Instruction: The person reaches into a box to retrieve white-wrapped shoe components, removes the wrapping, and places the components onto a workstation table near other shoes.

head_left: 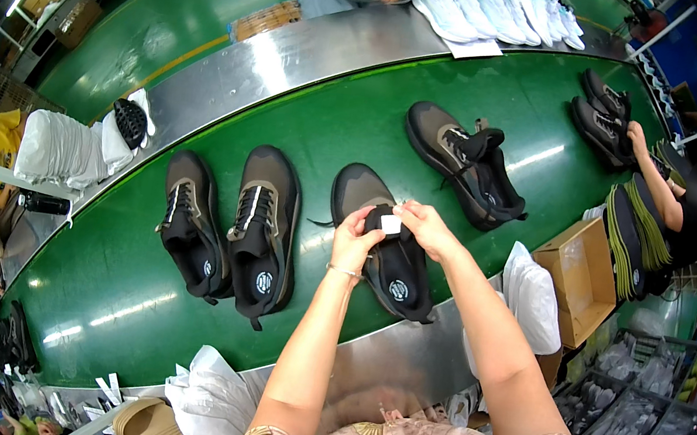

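Observation:
A brown-and-black sneaker (392, 285) stands on the green belt (323, 139) in front of me, toe pointing away. My left hand (357, 234) pinches its black tongue from the left. From the right, my right hand (426, 229) grips the tongue's upper edge, its fingers closed beside a small white label (390, 224). The label faces up between both hands; whether it is stuck down cannot be made out. To the left stand two matching laced sneakers, one (263, 233) nearer and one (193, 228) farther. Another sneaker (466, 163), its tongue pulled up, lies at the upper right.
A steel ledge (273, 58) borders the belt's far side, bearing a row of white sneakers (498, 15); a person stands behind it. At right are an open cardboard box (578, 279), stacked insoles (632, 233) and another person's hand (638, 139) at dark sneakers. White bags (210, 397) lie near me.

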`<state>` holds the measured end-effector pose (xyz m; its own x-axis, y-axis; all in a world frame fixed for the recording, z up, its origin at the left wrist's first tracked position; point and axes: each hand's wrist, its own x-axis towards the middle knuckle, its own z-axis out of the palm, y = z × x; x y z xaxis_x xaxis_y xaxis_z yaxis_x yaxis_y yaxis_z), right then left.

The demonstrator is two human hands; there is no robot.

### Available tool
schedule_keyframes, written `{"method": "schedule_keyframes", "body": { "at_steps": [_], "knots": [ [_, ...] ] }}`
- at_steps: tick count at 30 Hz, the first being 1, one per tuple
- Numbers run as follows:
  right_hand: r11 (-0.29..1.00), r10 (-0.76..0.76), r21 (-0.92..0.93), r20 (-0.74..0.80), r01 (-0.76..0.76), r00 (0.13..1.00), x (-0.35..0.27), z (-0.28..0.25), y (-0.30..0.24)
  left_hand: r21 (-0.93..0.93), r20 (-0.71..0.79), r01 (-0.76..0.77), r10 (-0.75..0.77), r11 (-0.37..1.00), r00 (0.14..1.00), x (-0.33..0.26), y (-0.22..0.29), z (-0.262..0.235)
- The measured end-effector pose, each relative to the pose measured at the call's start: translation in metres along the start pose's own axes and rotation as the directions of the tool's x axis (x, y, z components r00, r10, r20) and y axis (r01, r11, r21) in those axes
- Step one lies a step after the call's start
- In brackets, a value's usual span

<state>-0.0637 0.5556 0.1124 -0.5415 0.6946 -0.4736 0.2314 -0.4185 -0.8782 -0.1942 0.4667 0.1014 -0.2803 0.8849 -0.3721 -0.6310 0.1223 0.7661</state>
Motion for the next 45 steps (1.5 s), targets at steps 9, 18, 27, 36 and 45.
{"method": "schedule_keyframes", "body": {
  "at_steps": [9,18,27,36,45],
  "knots": [
    [0.982,-0.173,-0.093,-0.105,0.163,0.979,0.014,0.003,0.023,0.09,-0.028,-0.016,0.018,0.996,0.999,0.0,-0.004,0.001],
    [0.98,-0.133,-0.158,-0.099,0.117,0.986,0.005,0.013,0.016,0.029,0.001,-0.052,0.052,0.998,0.999,0.0,-0.006,-0.005],
    [0.982,-0.111,-0.166,-0.092,0.094,0.99,0.013,0.017,0.018,0.08,-0.037,-0.058,0.062,0.995,0.997,0.0,-0.005,-0.009],
    [0.983,-0.092,-0.169,-0.088,0.076,0.992,0.013,0.02,0.019,0.099,-0.015,-0.078,0.079,0.992,0.997,0.0,-0.005,-0.013],
    [0.973,-0.184,-0.168,-0.134,0.161,0.974,0.019,0.022,0.031,0.101,-0.012,-0.09,0.091,0.991,0.996,-0.001,-0.007,-0.014]
  ]
}}
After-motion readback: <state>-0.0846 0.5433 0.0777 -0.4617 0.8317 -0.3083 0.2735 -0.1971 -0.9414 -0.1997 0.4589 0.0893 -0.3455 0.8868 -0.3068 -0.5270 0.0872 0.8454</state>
